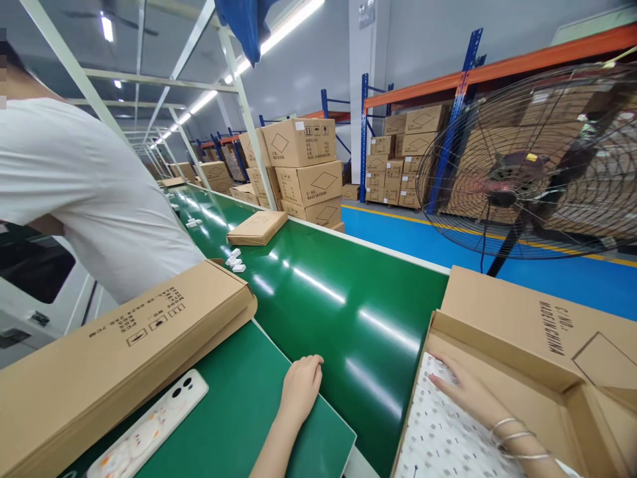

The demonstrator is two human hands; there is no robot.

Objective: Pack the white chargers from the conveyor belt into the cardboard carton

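Observation:
My left hand (302, 383) rests palm down on the edge of the green side table (239, 405), beside the belt. Its fingers are together and curled, and nothing shows in them. Inside an opened cardboard carton (507, 355) at the right, my right hand (455, 385) lies over a layer of small white pieces (435, 431) with dark marks, packed in rows. Thumb and forefinger are apart and touch the pieces near the carton's far left corner. The other fingers are partly hidden. Bracelets circle the right wrist.
A green conveyor belt (328, 285) carries a flat carton (257, 228) and small white pieces (235, 261). At left are a long carton (129, 345), a phone in a patterned case (149, 425) and a person in a white shirt (99, 192). A large fan (507, 179) stands right.

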